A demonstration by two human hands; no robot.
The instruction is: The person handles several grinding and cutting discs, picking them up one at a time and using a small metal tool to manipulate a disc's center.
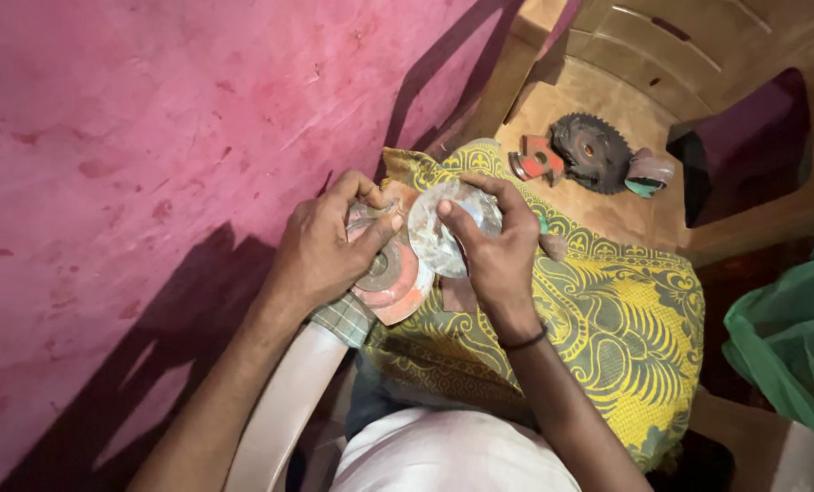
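Over the lap's yellow patterned cloth (607,337), the left hand (320,246) pinches a stack of reddish worn discs (393,278); the right hand (494,241) pinches a pale disc (443,232) just beside. Farther off, a toothed saw blade (591,150) lies on the brown plastic chair (626,64) seat.

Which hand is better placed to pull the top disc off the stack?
Probably the right hand: it already pinches the pale top disc, while the left hand grips the reddish discs beneath.
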